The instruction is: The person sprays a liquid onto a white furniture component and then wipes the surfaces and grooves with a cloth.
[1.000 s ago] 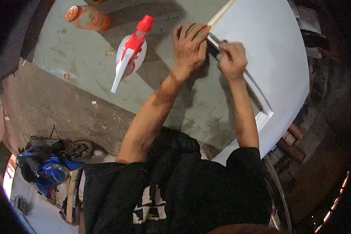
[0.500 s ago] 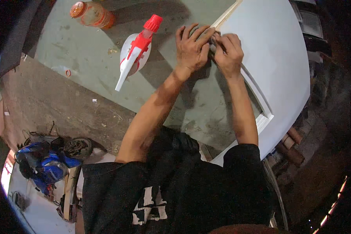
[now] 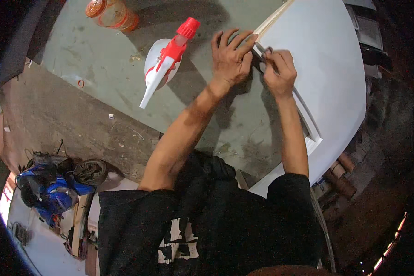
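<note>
Two hands: working at white panel's [image 3: 326, 69] moulded edge.
Left hand [image 3: 230, 57]: flat, fingers spread, pressing beside edge.
Right hand [image 3: 278, 71]: clenched around small dark tool [image 3: 263, 49].
Spray bottle [image 3: 163, 62]: lying left, on grey surface [image 3: 101, 60].

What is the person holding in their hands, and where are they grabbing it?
The right hand pinches a small dark tool by its lower end, against the white panel's edge. The left hand lies flat, holding nothing.
</note>
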Demonstrator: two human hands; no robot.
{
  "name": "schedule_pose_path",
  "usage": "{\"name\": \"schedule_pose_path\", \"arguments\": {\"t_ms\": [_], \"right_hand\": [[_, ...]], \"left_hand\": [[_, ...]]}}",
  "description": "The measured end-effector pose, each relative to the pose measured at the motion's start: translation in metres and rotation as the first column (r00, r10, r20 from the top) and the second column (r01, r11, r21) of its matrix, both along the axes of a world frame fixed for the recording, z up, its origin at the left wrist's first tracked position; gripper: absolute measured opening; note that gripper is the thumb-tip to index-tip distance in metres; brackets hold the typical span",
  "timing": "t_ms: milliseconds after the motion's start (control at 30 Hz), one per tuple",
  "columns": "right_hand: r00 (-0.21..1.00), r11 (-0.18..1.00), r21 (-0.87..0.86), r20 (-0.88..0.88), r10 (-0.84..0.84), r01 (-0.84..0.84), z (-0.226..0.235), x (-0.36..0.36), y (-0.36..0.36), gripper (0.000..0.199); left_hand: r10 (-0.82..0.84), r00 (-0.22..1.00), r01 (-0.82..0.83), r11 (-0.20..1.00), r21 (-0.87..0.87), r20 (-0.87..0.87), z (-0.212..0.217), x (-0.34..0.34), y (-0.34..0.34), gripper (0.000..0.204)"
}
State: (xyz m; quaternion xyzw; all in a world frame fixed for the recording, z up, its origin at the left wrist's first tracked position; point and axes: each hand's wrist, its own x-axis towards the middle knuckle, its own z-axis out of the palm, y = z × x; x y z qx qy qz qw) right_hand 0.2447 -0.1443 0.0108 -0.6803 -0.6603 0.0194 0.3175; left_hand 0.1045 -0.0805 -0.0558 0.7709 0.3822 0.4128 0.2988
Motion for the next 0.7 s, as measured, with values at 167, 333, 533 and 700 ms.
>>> {"name": "schedule_pose_path", "arguments": {"t_ms": [167,333,533,700], "right_hand": [[0.999,0.998,-0.037,0.011,0.050,-0.049,0.002,-0.015,0.023,0.016],[0.999,0.999,0.016,-0.007,-0.046,0.046,-0.006,-0.008,-0.001,0.015],[0.992,0.967,0.226,-0.016,0.129,-0.122,0.028,-0.044,0.052,0.019],[0.884,0.913,0.090,-0.300,-0.357,0.399,0.046,0.035,-0.028,0.019]], "left_hand": [[0.001,1.000,0.000,1.000,-0.006,0.017,-0.003,-0.007,0.001,0.048],[0.025,1.000,-0.024,0.999,0.031,-0.013,-0.003,0.001,0.002,0.045],[0.029,1.000,-0.029,0.999,0.028,-0.008,-0.023,0.006,0.005,0.043],[0.000,1.000,0.000,1.000,-0.011,-0.004,-0.001,0.007,0.002,0.043]]}}
